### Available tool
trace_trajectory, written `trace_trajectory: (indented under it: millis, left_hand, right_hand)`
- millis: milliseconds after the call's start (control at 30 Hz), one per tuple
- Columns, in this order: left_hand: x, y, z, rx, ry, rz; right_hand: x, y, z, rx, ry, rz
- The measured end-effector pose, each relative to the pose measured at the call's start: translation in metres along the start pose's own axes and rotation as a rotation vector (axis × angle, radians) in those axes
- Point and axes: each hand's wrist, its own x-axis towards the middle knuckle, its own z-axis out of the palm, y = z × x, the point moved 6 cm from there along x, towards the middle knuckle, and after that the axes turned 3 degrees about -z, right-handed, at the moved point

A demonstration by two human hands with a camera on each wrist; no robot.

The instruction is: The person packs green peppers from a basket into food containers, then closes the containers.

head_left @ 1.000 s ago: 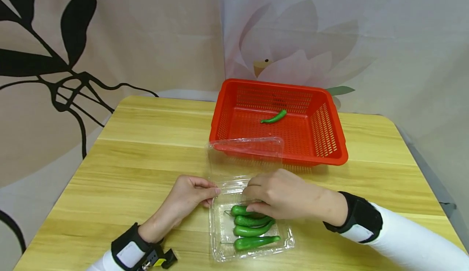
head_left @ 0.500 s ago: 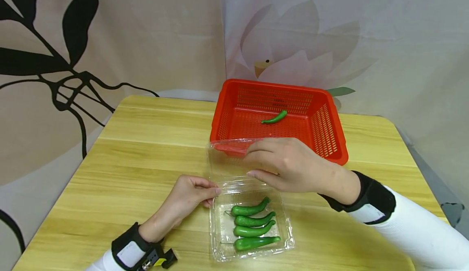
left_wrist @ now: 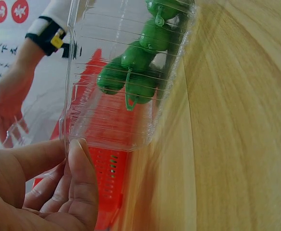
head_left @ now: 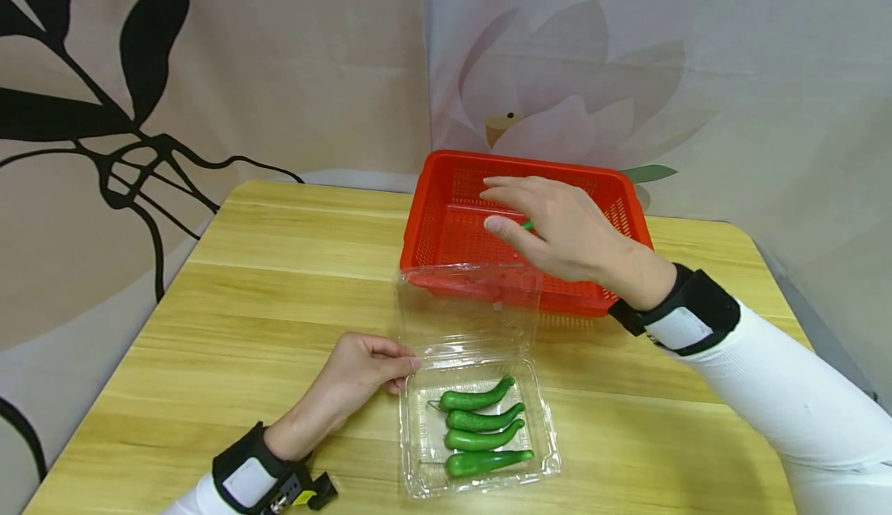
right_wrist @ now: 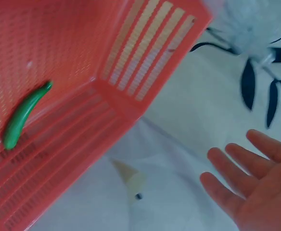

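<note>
My left hand [head_left: 362,370] pinches the left edge of a clear plastic clamshell box [head_left: 411,472] between thumb and fingers, near its hinge; the left wrist view shows the thumb [left_wrist: 82,166] on the rim. Several green chili peppers [head_left: 481,441] lie side by side in the box's base. Its transparent lid [head_left: 467,314] stands raised and overlaps the front of a red plastic basket [head_left: 530,156]. Over that basket hovers my right hand [head_left: 550,224], fingers spread and holding nothing. One green chili pepper [right_wrist: 25,115] lies in the basket, mostly hidden by the hand in the head view.
Both containers stand on a light wooden table [head_left: 300,283], the basket towards the back. Behind the table hangs a printed cloth [head_left: 313,66] with dark leaf shapes and a pale flower.
My right hand has left the peppers in the box, passed over the lid and reached above the basket. The left hand has kept its hold on the box's edge.
</note>
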Motion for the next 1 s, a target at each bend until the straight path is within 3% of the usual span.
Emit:
trace_trajectory:
  millis: [167, 500, 767, 1000]
  left_hand:
    - [0.000, 0.001, -0.001, 0.006, 0.000, 0.001]
    - [-0.002, 0.002, -0.001, -0.003, -0.001, -0.006]
    - [-0.003, 0.001, 0.000, 0.004, 0.001, 0.002]
    - [-0.004, 0.001, 0.002, 0.002, -0.002, 0.008]
  right_hand:
    - [0.018, 0.032, 0.005, -0.033, -0.101, 0.175]
    - [0.040, 0.086, 0.028, -0.064, -0.281, 0.370]
    - [0.044, 0.114, 0.043, -0.096, -0.373, 0.475]
    - [0.045, 0.135, 0.070, -0.168, -0.456, 0.533]
